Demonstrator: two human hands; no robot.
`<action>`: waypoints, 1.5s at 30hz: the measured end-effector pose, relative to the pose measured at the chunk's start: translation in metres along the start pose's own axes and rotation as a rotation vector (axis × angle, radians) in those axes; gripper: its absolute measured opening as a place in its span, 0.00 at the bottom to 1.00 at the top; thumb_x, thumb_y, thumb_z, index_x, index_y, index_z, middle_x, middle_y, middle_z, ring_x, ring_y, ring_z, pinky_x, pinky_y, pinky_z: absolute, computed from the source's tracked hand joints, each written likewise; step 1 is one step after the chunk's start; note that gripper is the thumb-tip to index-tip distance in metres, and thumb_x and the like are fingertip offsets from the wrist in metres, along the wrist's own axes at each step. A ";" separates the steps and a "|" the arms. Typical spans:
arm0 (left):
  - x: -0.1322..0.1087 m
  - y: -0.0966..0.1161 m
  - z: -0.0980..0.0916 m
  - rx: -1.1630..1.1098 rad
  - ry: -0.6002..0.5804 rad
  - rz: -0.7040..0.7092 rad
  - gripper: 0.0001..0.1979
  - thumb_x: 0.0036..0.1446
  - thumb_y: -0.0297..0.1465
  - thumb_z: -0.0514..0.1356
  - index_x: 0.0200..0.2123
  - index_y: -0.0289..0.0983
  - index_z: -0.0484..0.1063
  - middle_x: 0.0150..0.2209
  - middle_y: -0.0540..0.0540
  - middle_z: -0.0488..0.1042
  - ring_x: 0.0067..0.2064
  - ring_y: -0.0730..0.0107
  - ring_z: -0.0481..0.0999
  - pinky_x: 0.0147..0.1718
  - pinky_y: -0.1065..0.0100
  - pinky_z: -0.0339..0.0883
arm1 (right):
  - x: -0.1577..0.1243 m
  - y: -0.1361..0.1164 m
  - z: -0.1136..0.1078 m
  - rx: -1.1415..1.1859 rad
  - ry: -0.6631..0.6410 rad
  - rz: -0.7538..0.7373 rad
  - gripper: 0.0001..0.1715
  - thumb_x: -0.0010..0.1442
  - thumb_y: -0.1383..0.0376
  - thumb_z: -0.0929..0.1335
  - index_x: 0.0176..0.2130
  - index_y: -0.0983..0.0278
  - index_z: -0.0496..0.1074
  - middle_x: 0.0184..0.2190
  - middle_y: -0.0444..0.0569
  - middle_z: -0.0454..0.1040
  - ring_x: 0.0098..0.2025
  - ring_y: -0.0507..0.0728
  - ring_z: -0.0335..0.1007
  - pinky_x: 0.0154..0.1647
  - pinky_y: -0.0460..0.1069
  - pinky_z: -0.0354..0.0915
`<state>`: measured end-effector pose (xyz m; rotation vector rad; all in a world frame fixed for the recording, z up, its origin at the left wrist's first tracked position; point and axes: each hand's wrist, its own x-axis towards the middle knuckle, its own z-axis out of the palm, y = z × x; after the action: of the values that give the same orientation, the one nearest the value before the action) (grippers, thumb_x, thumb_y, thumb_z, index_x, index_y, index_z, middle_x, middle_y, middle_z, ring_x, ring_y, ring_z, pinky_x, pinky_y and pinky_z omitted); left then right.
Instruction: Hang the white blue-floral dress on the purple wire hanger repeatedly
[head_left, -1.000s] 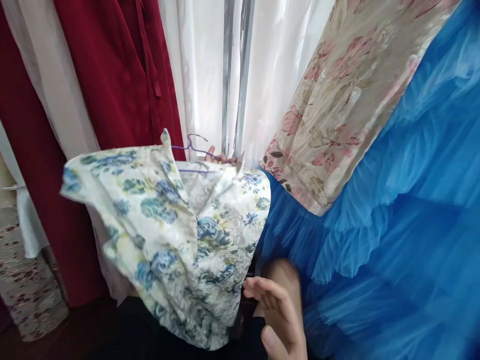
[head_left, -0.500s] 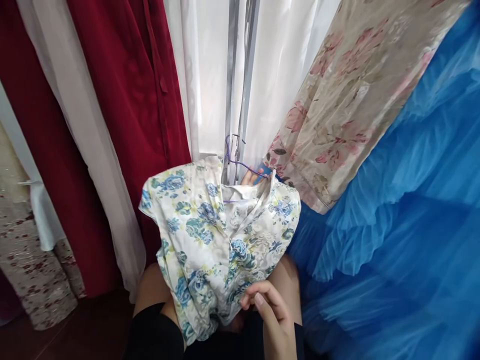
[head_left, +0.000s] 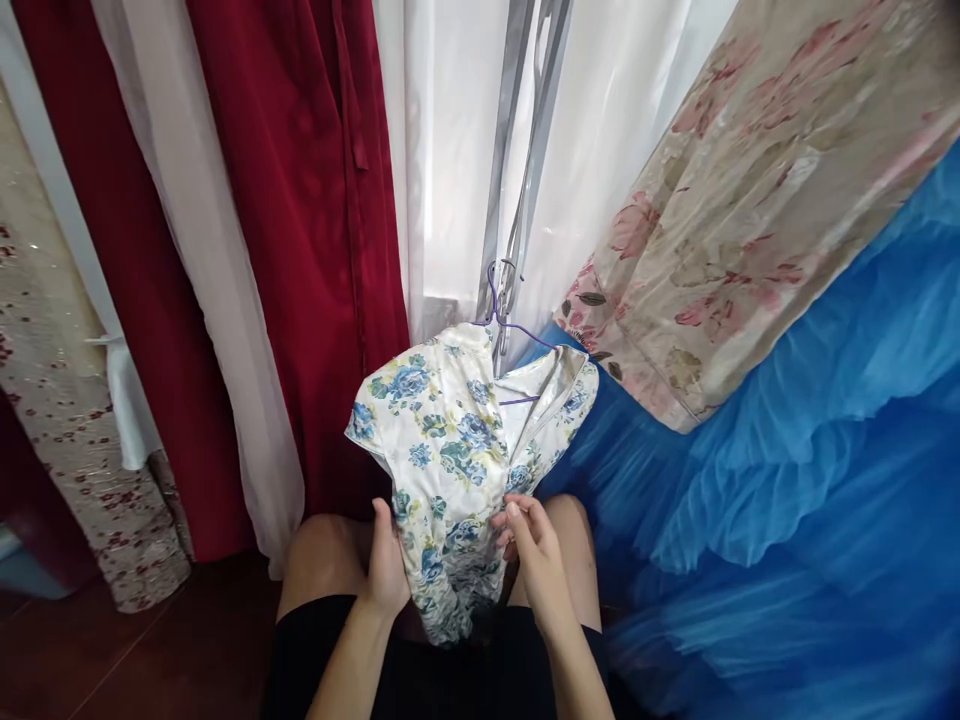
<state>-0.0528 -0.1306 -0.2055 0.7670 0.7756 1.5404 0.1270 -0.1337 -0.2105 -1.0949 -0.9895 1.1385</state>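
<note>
Because purple hanger (head_left: pixel 493 290) hooks by grey pole (head_left: pixel 525 170), far middle, flower dress (head_left: pixel 457 440) hangs down near knees.

Head view:
- Left hand (head_left: pixel 386 565) grip closed on dress's left edge.
- Right hand (head_left: pixel 534 545) grip pinched on right edge; looks like hands pull cloth straight.
- Dress white, blue flowers, green leaves, shiny, bunched low.
- Red cloth (head_left: pixel 300 200) left, blue frilly skirt (head_left: pixel 787 480) right.
</note>
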 end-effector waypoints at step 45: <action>0.003 -0.016 0.030 0.832 -0.181 0.577 0.05 0.63 0.26 0.59 0.34 0.38 0.73 0.32 0.48 0.73 0.36 0.67 0.75 0.38 0.69 0.68 | 0.002 -0.029 0.021 0.127 -0.172 0.070 0.16 0.55 0.54 0.74 0.28 0.65 0.73 0.16 0.40 0.67 0.17 0.47 0.50 0.20 0.45 0.45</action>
<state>-0.0189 -0.1240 -0.2017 1.8439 1.1331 1.5886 0.1121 -0.1313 -0.1775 -0.9484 -1.0030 1.3519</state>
